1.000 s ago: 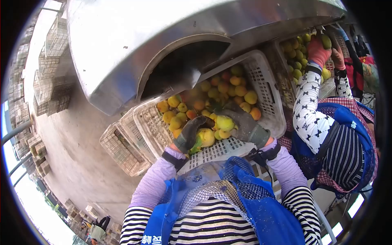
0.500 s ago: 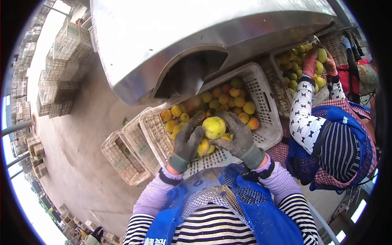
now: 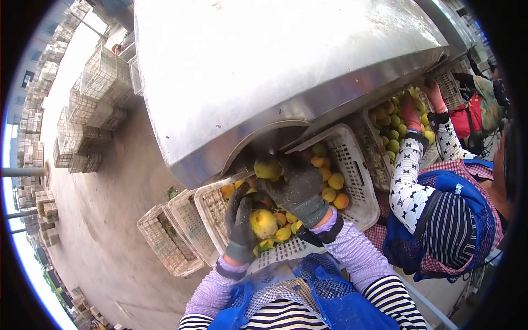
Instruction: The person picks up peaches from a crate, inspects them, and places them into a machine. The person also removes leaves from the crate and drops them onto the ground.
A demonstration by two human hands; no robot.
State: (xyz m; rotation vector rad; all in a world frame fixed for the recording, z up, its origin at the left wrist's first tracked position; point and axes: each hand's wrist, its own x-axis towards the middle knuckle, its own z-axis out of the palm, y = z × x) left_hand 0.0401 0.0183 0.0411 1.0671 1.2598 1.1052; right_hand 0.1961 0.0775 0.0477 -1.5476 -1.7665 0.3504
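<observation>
My left hand, in a dark glove, is curved along the left side of a large yellow peach and holds it above the crate. My right hand, gloved too, reaches forward with a greenish peach at its fingers, just before the dark opening of a metal machine. Below both hands, a white plastic crate holds orange and yellow peaches. The right hand's fingertips are partly hidden in shadow.
The machine's broad metal cover overhangs the crate. Two more crates stand at the left on the concrete floor. At the right, a co-worker reaches into another peach crate. Stacked crates stand farther left.
Both hands were together around one yellow-green peach. They have parted: my right hand has moved forward to the opening with a peach, and the left is lower with a yellow peach.
</observation>
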